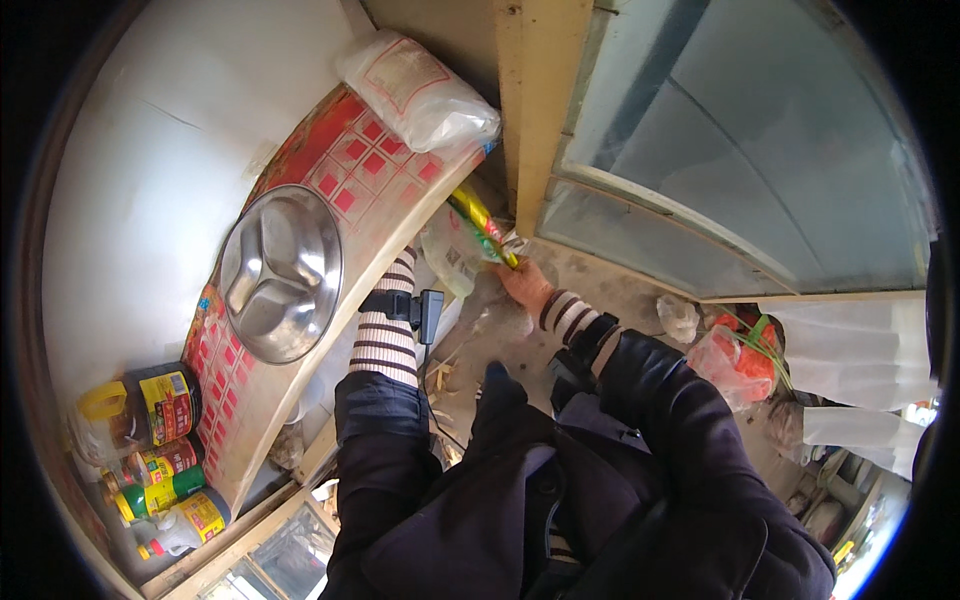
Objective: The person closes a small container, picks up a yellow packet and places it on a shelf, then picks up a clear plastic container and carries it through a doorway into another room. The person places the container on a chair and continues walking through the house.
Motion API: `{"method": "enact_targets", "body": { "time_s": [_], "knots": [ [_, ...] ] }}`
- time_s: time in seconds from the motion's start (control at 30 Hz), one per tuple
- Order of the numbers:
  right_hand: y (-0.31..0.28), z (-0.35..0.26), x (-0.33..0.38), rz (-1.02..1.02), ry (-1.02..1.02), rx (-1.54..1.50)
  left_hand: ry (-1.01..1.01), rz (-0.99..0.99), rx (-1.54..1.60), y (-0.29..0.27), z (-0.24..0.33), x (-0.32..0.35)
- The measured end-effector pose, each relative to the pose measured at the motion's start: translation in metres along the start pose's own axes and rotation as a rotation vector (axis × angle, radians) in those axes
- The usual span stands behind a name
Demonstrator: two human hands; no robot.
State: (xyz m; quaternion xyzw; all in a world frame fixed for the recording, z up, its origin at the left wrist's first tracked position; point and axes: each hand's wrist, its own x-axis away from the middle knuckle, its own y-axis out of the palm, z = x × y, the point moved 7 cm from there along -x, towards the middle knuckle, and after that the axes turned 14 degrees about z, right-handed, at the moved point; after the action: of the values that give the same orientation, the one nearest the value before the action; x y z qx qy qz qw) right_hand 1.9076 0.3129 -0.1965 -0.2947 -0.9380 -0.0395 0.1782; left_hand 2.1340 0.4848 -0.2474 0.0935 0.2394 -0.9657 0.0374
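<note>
My right hand (527, 286) reaches forward beside the shelf edge, its fingers closed on the near end of a long, shiny yellow-and-green plastic package (473, 208). Against that package lies a clear plastic bag (448, 258) with green print. My left forearm, in a striped sleeve (385, 345) with a black strap, goes in under the shelf's front edge. The left hand itself is hidden there, so its fingers and anything in them do not show.
On the red-checked shelf (395, 195) are a divided steel plate (283, 275), a white plastic sack (420, 92) and several bottles (165, 405). A glazed wooden frame (735, 150) stands at right. Bags, one red (735, 362), lie on the floor by a white curtain (850, 350).
</note>
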Motion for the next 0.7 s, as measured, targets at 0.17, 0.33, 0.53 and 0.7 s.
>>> {"method": "enact_targets", "body": {
  "time_s": [0.17,0.33,0.53,0.7],
  "knots": [
    [-0.007,0.001,-0.015,0.073,-0.068,0.138,0.052,-0.066,-0.136,-0.013,-0.001,0.022],
    [-0.005,-0.009,-0.01,0.187,-0.265,0.332,-0.666,-0.421,0.027,-0.014,-0.018,0.131],
    [-0.003,-0.004,0.0,0.261,-0.26,0.257,-0.826,-0.413,0.36,0.013,0.014,0.165],
    [0.002,-0.021,-0.031,0.189,-0.29,0.209,-0.889,-0.326,0.619,0.036,0.017,0.145]
  ]
}}
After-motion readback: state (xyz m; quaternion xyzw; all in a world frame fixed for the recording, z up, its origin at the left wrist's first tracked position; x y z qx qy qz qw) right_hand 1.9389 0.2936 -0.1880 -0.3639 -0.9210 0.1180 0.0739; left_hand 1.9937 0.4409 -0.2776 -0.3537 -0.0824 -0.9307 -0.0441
